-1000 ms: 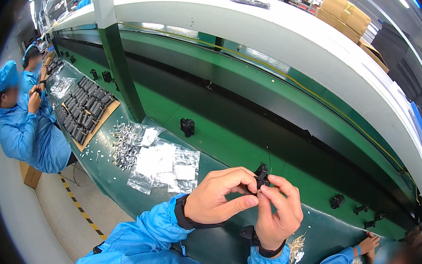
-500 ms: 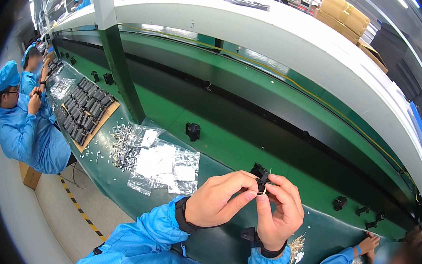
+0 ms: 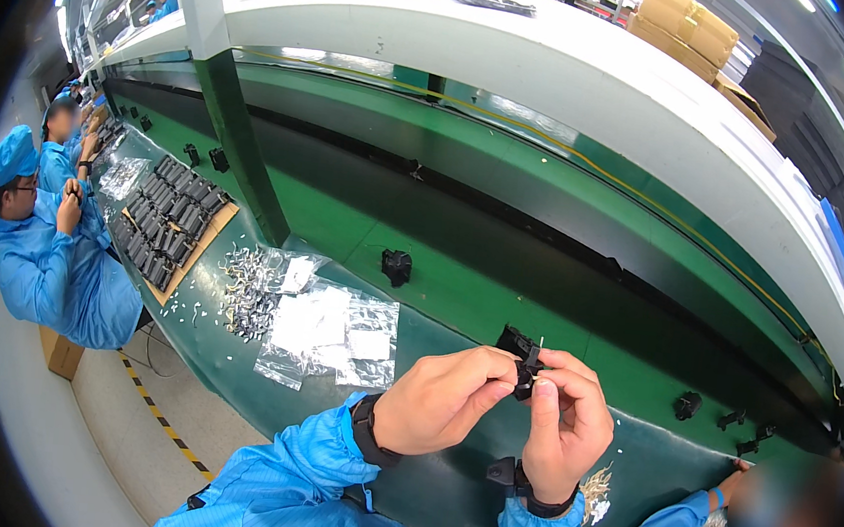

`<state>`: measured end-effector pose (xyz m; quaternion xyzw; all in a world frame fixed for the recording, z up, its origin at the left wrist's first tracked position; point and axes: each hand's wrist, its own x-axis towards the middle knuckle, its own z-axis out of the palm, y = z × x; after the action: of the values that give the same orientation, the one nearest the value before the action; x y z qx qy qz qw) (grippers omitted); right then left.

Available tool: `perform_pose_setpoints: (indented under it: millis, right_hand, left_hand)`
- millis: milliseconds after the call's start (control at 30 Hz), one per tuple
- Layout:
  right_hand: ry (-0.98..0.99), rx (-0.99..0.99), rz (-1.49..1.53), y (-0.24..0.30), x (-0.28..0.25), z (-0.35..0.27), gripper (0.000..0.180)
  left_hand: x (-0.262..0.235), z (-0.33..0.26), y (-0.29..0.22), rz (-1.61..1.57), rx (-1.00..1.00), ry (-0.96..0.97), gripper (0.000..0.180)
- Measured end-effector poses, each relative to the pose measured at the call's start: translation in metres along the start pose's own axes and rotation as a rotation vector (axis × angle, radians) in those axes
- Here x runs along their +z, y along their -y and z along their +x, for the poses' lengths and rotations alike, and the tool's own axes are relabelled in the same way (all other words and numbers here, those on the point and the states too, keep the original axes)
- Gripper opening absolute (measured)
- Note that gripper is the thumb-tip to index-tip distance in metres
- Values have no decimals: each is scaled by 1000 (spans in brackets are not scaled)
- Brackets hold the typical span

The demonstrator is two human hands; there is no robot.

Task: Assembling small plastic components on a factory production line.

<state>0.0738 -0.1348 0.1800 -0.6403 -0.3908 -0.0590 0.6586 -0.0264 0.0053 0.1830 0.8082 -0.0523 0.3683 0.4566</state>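
Note:
A small black plastic part [image 3: 526, 365] of irregular shape is held between my two hands, above the front edge of the green bench. My left hand [image 3: 445, 398] pinches its left side between thumb and forefinger. On the other side, my right hand [image 3: 568, 427] grips it with bent fingers and the thumb in front. The fingers cover much of the part, so its details are hard to make out. Dark bands circle both wrists.
Clear plastic bags [image 3: 311, 329] and a heap of small metal pieces [image 3: 247, 293] lie left of my hands. Farther left, a board [image 3: 181, 268] carries rows of black parts. Black assemblies [image 3: 397, 267] sit along the green strip. Co-workers [image 3: 66, 258] sit at both sides.
The black assemblies on the green strip have shifted slightly to the right. My right thumb has moved up and away from my left thumb, and the held part has turned a little.

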Motion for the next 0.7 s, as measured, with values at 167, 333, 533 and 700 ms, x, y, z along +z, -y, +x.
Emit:
perform_pose_setpoints:
  millis: [167, 333, 533, 700]
  right_hand:
    - [-16, 6, 58, -4, 1, -1, 7]
    - [-41, 81, 181, 0, 2, 0, 8]
    - [-44, 143, 220, -1, 1, 0, 9]
    - [-48, 117, 259, -2, 1, 0, 9]
  left_hand:
    - [1, -1, 3, -113, -39, 38, 12]
    - [7, -5, 13, -250, -41, -8, 14]
    - [9, -8, 19, -290, -63, -32, 17]
    - [9, -10, 22, -309, -34, -71, 19]
